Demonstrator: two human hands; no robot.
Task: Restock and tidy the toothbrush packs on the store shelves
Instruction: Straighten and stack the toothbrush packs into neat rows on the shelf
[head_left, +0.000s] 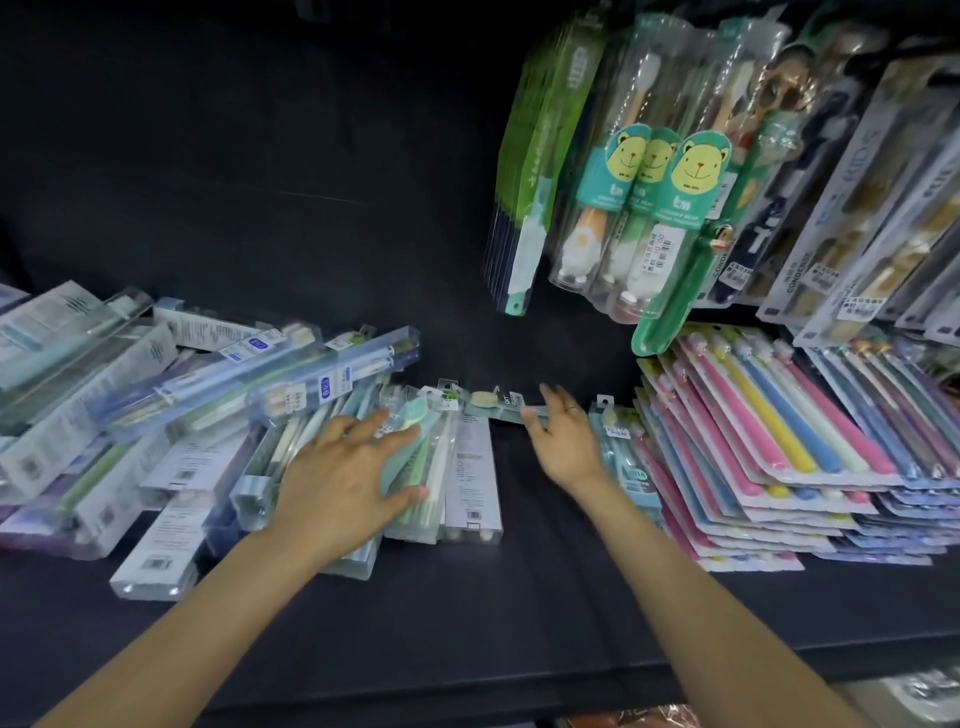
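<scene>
The left hand (345, 470) lies flat with its fingers spread on a messy pile of clear toothbrush boxes (208, 415) on the dark shelf (441, 597). Its grip holds nothing; the fingers only press on a pale green toothbrush pack (415, 467) under them. To its right, the right hand (563, 436) touches a thin teal toothbrush pack (498, 405) with its fingers and thumb apart. Right of that hand sits a neat stack of pink, yellow and blue toothbrush cards (779, 457). Above it hang bear toothbrush packs (649, 208).
</scene>
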